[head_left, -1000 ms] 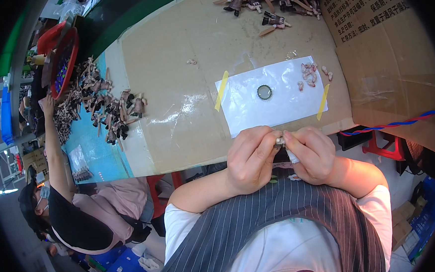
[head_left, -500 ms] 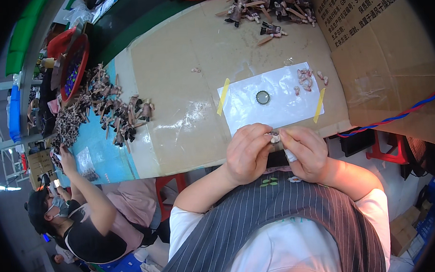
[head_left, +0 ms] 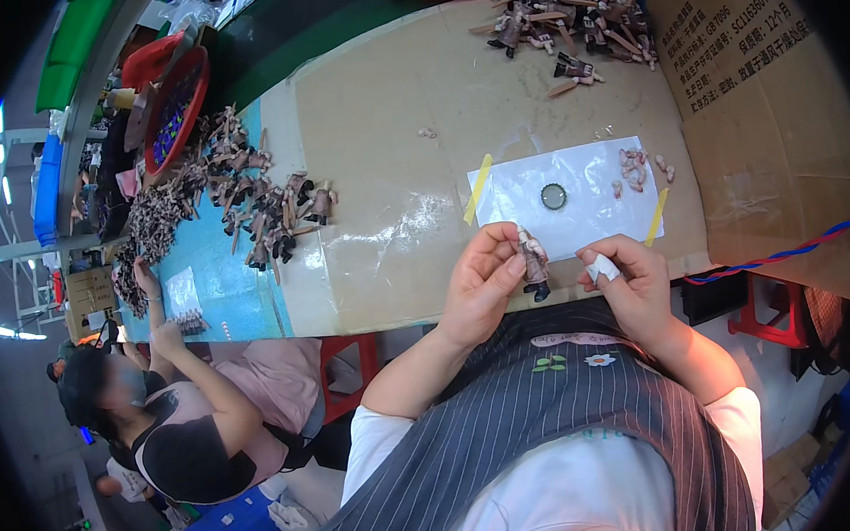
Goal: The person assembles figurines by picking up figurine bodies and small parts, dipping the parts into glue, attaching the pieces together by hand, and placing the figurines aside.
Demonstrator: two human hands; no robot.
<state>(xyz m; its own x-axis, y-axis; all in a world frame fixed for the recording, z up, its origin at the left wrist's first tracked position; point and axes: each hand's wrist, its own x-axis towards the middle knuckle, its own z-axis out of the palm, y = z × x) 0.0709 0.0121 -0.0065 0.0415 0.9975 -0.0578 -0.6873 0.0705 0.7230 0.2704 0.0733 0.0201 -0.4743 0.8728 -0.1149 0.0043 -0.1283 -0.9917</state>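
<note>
A small toy figure (head_left: 534, 262) (brownish, with dark feet) stands roughly upright, head toward the far side, pinched at the near table edge, just near of the white sheet.

One small figurine (head_left: 534, 264) held up between two hands: left hand (head_left: 482, 283), right hand (head_left: 632, 279). One white sheet (head_left: 577, 203) on the table, fixed by two yellow tape strips (head_left: 478, 188), bearing one round metal cap (head_left: 554, 196) and one cluster of tiny pink parts (head_left: 636, 169), roughly seven, exact count not resolvable. Two heaps of figurines, one far (head_left: 565, 9) and one left (head_left: 246, 203), too many to count; one red basket (head_left: 174, 110); one cardboard box (head_left: 765, 99); one neighbouring person (head_left: 162, 418).
</note>
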